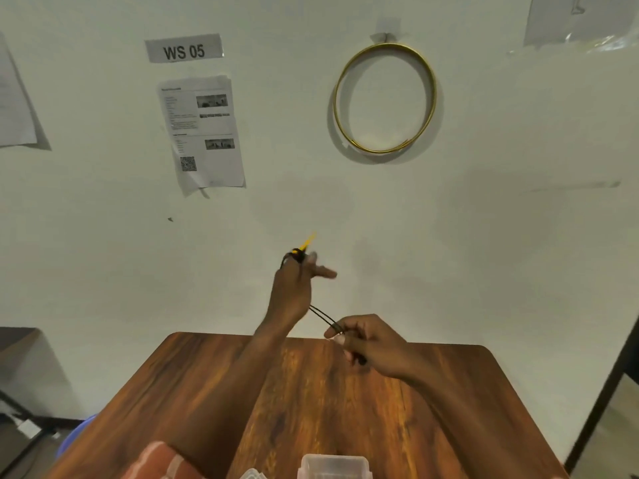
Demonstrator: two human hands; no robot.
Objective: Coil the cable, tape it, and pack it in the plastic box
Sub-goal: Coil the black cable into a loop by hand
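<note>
A thin black cable (323, 316) stretches in two strands between my hands, above the far edge of the wooden table (214, 392). My left hand (294, 285) is raised toward the wall and grips one end of the cable; a yellow piece (307, 243) sticks up past its fingers, and two fingers point right. My right hand (366, 344) sits lower, over the table, pinching the other end of the strands. A clear plastic box (333, 466) stands at the table's near edge, partly cut off by the frame.
A gold ring (383, 98) hangs on the wall above the table. Paper sheets and a "WS 05" label (184, 48) are taped to the wall at left. A red patterned cloth (162, 461) lies at the near left corner. A dark frame (608, 392) stands at right.
</note>
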